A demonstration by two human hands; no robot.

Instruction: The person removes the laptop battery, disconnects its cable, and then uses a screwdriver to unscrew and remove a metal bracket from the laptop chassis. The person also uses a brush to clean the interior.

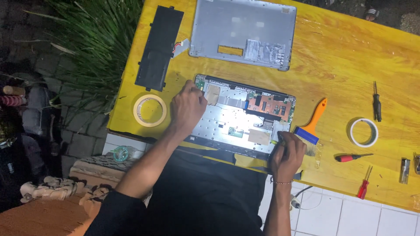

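Head view: 2 hands working on an opened grey laptop chassis [236, 124].
Left hand [188, 107] pressing flat at 10 o'clock; right hand [288, 153] gripping a thin tool at 4 o'clock, risking slipping onto the orange circuit board [267, 106].

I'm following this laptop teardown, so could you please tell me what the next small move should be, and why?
Probably keep the left hand pressing the opened laptop steady while the right hand works its small tool at the near right corner, since that hand is already closed there and the brush lies unused beside it.
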